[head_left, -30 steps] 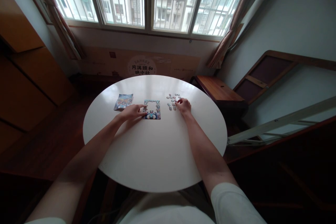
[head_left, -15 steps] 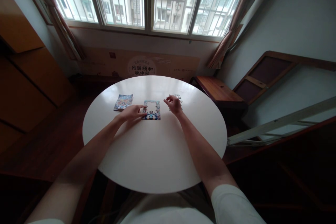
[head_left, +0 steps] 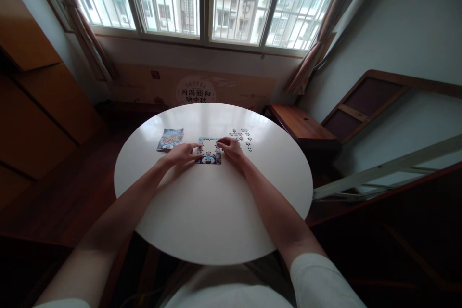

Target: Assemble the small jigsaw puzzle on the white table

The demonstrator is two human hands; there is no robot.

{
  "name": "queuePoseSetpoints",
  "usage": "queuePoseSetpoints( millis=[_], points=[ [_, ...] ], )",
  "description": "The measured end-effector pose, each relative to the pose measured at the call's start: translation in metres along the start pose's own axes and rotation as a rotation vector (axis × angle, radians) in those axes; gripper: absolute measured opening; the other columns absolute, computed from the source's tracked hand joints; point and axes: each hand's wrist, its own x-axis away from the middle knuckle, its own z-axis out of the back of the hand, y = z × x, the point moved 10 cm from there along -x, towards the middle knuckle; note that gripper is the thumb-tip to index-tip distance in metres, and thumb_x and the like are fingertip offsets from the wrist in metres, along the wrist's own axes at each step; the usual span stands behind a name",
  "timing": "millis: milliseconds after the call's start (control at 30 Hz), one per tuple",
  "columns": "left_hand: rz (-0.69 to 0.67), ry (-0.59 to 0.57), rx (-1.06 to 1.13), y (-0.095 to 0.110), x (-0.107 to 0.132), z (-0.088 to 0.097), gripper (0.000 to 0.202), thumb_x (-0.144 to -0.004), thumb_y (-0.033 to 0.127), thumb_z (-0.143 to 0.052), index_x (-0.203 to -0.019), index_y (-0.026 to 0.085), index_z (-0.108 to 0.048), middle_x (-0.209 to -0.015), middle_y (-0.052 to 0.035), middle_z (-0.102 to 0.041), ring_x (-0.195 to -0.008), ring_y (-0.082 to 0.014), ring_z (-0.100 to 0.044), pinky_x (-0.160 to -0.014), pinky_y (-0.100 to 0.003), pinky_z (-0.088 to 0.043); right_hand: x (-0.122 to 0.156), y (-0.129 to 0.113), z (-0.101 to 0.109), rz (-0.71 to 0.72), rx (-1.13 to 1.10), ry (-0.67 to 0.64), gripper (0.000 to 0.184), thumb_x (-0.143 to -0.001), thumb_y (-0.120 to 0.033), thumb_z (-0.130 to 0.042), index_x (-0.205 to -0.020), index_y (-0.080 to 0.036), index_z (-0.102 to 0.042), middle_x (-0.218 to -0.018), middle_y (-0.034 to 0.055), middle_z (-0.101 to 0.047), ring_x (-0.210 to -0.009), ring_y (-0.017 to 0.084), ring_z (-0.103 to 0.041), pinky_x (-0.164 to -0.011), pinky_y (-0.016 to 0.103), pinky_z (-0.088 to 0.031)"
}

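Observation:
A partly assembled jigsaw puzzle [head_left: 210, 159] lies flat on the white round table [head_left: 212, 211], its border and lower part filled around a pale gap in the middle. At its left edge rests my left hand [head_left: 182, 153], thumb and forefinger apart and touching the border. My right hand [head_left: 232, 147] is over the puzzle's right edge, thumb and fingertips pinched on a small puzzle piece that the fingers mostly cover. Just beyond that hand, several loose puzzle pieces [head_left: 249, 138] are spread on the tabletop.
A colourful printed sheet [head_left: 171, 139] lies left of the puzzle. Past the table's right rim stands a wooden stool or low bench [head_left: 301, 122]. A folded wooden frame [head_left: 364, 98] leans on the right wall, and a barred window [head_left: 202, 5] is ahead.
My right hand has moved left from the loose pieces to the puzzle's right edge, still pinched, uncovering more of those pieces. My left hand stays at the left edge.

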Motion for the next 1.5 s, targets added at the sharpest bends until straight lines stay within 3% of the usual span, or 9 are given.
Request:
queuePoseSetpoints(
  millis=[600,1067,1500],
  points=[
    [0.001,0.007,-0.015,0.0012,0.0007,0.0011,0.064,-0.084,0.058,-0.053,-0.134,0.018,-0.061,-0.072,-0.0019,-0.065,-0.064,-0.0171,-0.057,-0.057,-0.025,-0.031,0.0025,-0.0050,-0.0034,0.002,0.077,0.008,0.007,-0.074,-0.021,-0.070,-0.077,-0.016,-0.073,-0.076,0.0051,-0.074,-0.072,0.016,-0.067,-0.071,0.029,-0.054],
    [0.013,0.000,-0.005,0.0011,0.0013,0.0016,0.063,-0.084,0.057,-0.054,-0.134,0.019,-0.060,-0.073,-0.0022,-0.066,-0.066,-0.0175,-0.058,-0.058,-0.024,-0.032,0.0018,-0.0037,-0.0030,0.007,0.115,0.011,0.011,-0.074,-0.027,-0.071,-0.077,-0.017,-0.074,-0.077,0.0052,-0.074,-0.074,0.018,-0.069,-0.072,0.031,-0.055],
    [0.000,-0.001,-0.009,-0.0007,-0.0004,-0.0003,0.065,-0.084,0.058,-0.053,-0.135,0.018,-0.060,-0.074,-0.0029,-0.067,-0.065,-0.0172,-0.057,-0.057,-0.024,-0.031,0.0011,-0.0029,-0.0028,0.019,0.137,0.022,0.011,-0.075,-0.022,-0.065,-0.078,-0.016,-0.074,-0.077,0.0049,-0.074,-0.071,0.017,-0.068,-0.069,0.028,-0.054]
  ],
)
